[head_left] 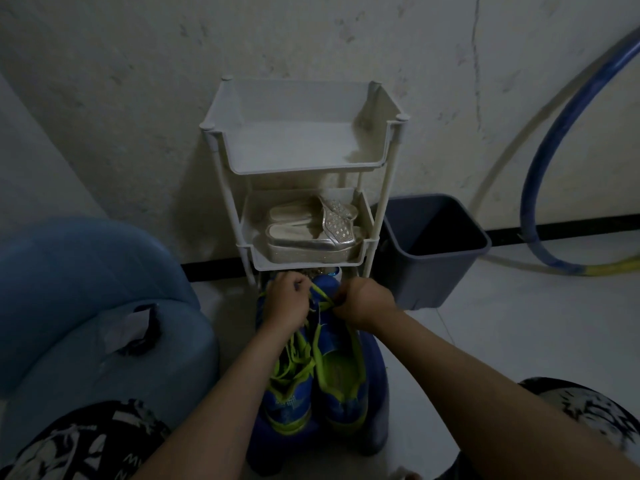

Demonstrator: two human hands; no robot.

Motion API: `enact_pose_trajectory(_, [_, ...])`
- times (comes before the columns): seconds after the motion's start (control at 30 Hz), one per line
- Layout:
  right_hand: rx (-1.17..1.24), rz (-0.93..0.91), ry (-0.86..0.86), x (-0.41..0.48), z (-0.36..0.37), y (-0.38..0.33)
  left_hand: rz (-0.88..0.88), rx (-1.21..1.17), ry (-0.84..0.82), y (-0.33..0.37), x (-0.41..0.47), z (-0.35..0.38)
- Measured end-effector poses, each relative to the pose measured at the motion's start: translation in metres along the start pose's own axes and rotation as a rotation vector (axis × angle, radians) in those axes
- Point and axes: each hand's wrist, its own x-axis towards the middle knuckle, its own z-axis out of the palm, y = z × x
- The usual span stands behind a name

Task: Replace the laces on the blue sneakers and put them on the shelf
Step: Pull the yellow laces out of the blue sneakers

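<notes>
Basically, left hand (pixel 285 301) and right hand (pixel 365 303) each pinched the green lace (pixel 319 295) at 12 o'clock over the blue sneakers (pixel 341 393) (toe end), so even tension looked wise.

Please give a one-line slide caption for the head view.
Left hand and right hand pinch a lime-green lace above two blue sneakers, before a white plastic shelf holding silver sandals.

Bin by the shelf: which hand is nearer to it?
Right. The right hand is just left of the bin; the left hand is farther left, past the lace.
</notes>
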Motion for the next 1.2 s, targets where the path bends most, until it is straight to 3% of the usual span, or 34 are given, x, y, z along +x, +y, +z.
enact_pose_trajectory(0.13, [0.016, 0.002, 0.069, -0.001, 0.008, -0.003, 0.188, 0.180, -0.086, 0.005, -0.007, -0.003])
enact_pose_trajectory(0.27, [0.043, -0.021, 0.064, -0.002, 0.010, -0.003, 0.269, 0.144, -0.074, 0.006, -0.004, -0.013])
enact_pose_trajectory(0.47, [0.134, -0.076, 0.078, 0.000, 0.013, 0.000, 0.401, 0.308, -0.224, 0.008, -0.005, -0.017])
enact_pose_trajectory(0.63, [0.233, -0.069, 0.039, -0.002, 0.016, 0.003, 0.453, 0.511, -0.147, 0.012, -0.010, -0.019])
enact_pose_trajectory(0.7, [0.227, -0.056, 0.022, 0.000, 0.017, 0.004, 0.386, 0.410, -0.074, 0.012, -0.009, -0.017])
enact_pose_trajectory(0.8, [0.211, -0.041, -0.005, 0.002, 0.016, 0.005, 0.126, 0.059, 0.075, 0.010, 0.000, -0.017])
enact_pose_trajectory(0.9, [0.196, -0.046, -0.001, 0.003, 0.017, 0.005, -0.051, -0.178, 0.101, 0.008, 0.004, -0.022])
enact_pose_trajectory(1.07, [0.171, -0.049, 0.001, 0.005, 0.020, 0.004, 0.239, 0.159, 0.036, 0.009, -0.004, -0.025])
enact_pose_trajectory(1.2, [0.185, -0.054, 0.037, 0.007, 0.022, 0.004, 0.443, 0.197, -0.162, 0.020, -0.010, -0.022])
